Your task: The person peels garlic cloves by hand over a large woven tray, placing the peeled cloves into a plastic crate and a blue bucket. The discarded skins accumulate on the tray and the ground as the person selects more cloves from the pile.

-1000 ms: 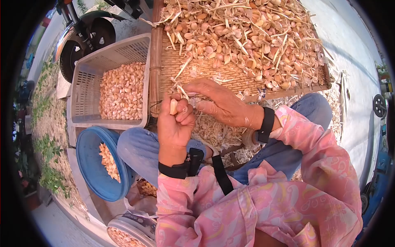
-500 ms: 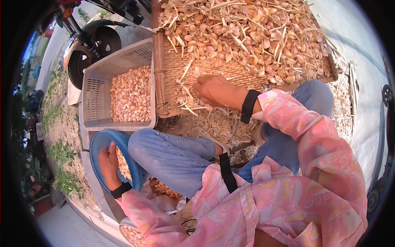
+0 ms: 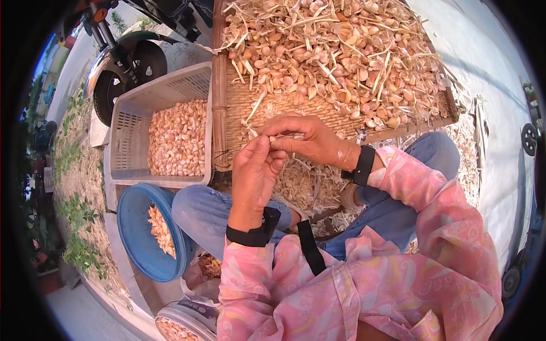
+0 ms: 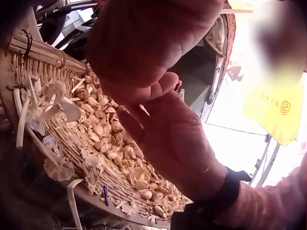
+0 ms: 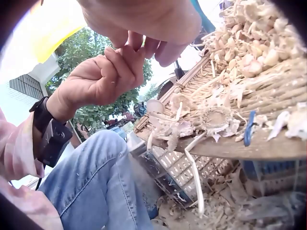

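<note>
My left hand [image 3: 253,170] and right hand [image 3: 318,143] meet just above the near edge of the woven tray [image 3: 284,105]. Between their fingertips they pinch a garlic clove [image 3: 272,138], mostly hidden, with only a pale bit showing. In the right wrist view the left hand [image 5: 98,81] has its fingers curled up against the right fingertips. Across the tray lies a heap of unpeeled garlic cloves [image 3: 341,62] mixed with dry stalks and skins. Peeled cloves [image 3: 162,230] lie inside the blue bucket [image 3: 133,238], left of the knee.
A grey plastic crate [image 3: 128,142] with many cloves [image 3: 179,136] stands left of the tray. Nearer is a white bucket [image 3: 187,318] of cloves. Skins litter the ground [image 3: 307,184] between the legs. A wheel [image 3: 128,79] stands behind the crate.
The left hand held a peeled clove near the right hand, then was over the blue bucket with fingers spread. Now it is back against the right hand, which has lifted from the tray.
</note>
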`<state>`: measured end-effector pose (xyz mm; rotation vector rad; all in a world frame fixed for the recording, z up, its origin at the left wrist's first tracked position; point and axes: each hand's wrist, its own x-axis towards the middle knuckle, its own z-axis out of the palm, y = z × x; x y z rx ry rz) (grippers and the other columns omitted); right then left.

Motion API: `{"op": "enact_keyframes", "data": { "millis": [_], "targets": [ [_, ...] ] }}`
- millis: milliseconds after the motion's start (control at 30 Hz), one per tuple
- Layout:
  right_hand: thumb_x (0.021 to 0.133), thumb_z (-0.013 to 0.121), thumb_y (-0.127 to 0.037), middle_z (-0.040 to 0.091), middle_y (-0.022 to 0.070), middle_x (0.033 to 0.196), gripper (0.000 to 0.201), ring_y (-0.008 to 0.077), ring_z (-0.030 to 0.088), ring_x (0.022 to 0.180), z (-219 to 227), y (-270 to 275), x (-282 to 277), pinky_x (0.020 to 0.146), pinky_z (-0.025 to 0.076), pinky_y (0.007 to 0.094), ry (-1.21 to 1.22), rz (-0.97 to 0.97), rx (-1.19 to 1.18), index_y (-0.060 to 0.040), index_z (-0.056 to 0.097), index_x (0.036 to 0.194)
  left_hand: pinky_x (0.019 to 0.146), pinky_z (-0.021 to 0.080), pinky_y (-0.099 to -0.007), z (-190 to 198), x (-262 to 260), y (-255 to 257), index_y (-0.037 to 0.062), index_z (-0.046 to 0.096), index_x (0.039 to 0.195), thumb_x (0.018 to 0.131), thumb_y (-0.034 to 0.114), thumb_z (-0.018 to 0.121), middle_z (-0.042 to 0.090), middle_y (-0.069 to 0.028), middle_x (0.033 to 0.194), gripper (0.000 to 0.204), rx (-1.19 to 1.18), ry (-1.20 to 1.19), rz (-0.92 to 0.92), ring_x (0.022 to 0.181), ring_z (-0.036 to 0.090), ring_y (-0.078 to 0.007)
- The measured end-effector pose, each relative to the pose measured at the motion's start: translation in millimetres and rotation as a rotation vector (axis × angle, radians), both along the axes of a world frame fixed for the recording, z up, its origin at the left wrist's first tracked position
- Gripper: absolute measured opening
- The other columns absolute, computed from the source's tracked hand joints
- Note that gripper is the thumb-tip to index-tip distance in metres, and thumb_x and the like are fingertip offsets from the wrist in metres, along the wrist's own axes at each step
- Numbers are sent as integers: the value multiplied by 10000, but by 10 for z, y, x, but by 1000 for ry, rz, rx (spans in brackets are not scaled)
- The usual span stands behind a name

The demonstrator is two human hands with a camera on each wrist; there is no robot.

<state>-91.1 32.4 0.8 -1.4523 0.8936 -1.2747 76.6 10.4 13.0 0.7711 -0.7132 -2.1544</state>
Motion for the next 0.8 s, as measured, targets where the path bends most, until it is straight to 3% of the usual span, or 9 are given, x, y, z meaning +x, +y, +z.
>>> {"op": "enact_keyframes", "data": {
  "millis": [67, 167, 200, 300, 433, 500, 600, 700, 800],
  "targets": [
    [859, 586, -164, 597, 99, 999, 243, 258, 581, 976, -60, -35, 9, 847, 456, 338, 246, -117, -269, -19, 574, 1054, 584, 505, -200, -70, 84, -75, -24, 535, 1085, 910, 158, 529, 613, -98, 911, 253, 74, 139, 61, 795, 613, -138],
    [890, 545, -210, 562, 112, 1086, 260, 261, 568, 993, -74, 57, -30, 827, 457, 339, 391, -106, -140, -22, 570, 1068, 634, 457, -203, 270, 491, -533, -19, 547, 1111, 896, 123, 542, 614, -87, 919, 257, -255, -489, 348, 750, 565, -103],
    [885, 540, -224, 586, 116, 1001, 225, 262, 588, 912, -68, 72, -61, 761, 464, 341, 428, -64, -7, -33, 598, 990, 667, 455, -217, 343, 642, -711, -26, 548, 1115, 885, 114, 554, 615, -92, 922, 269, -409, -773, 447, 781, 575, -117],
    [847, 528, -196, 592, 127, 878, 191, 304, 583, 829, -190, 76, -102, 717, 455, 383, 457, -44, 45, -43, 597, 937, 736, 455, -270, 51, 893, -1199, -40, 563, 1106, 858, 135, 578, 624, -107, 932, 304, -1090, -1193, 339, 843, 587, -163],
    [819, 533, -182, 594, 132, 798, 167, 318, 589, 767, -275, 103, -142, 686, 460, 394, 506, -59, 86, -36, 588, 877, 768, 470, -357, 109, -530, -794, -41, 589, 1065, 809, 161, 605, 624, -218, 944, 326, -1022, -1119, -119, 877, 611, -294],
    [809, 539, -156, 593, 138, 787, 150, 324, 586, 753, -263, 139, -203, 677, 462, 391, 537, -47, 95, -34, 585, 881, 685, 476, -340, -401, -919, -919, -40, 594, 1028, 791, 158, 627, 638, -186, 882, 311, -1160, -1121, -201, 782, 619, -243],
    [790, 561, -114, 592, 140, 790, 138, 305, 589, 738, -239, 130, -345, 659, 465, 373, 546, -111, 91, -24, 576, 894, 636, 472, -325, -596, -1125, -889, -35, 603, 978, 747, 112, 660, 634, -149, 821, 279, -1330, -1220, -210, 732, 612, -209],
    [782, 596, -84, 593, 119, 803, 157, 239, 594, 728, -215, 155, -476, 646, 469, 335, 422, -361, 224, -9, 559, 915, 656, 474, -353, -664, -981, -878, -25, 605, 934, 742, 100, 648, 622, -213, 823, 233, -1068, -975, -243, 714, 616, -284],
    [793, 624, -88, 591, 87, 817, 179, 160, 587, 735, -233, 80, -556, 650, 473, 290, 204, -491, 239, -1, 545, 928, 628, 472, -267, -431, -814, -638, -32, 598, 1008, 800, 66, 615, 635, -109, 805, 231, -746, -730, -196, 709, 601, -172]
  ]
}}
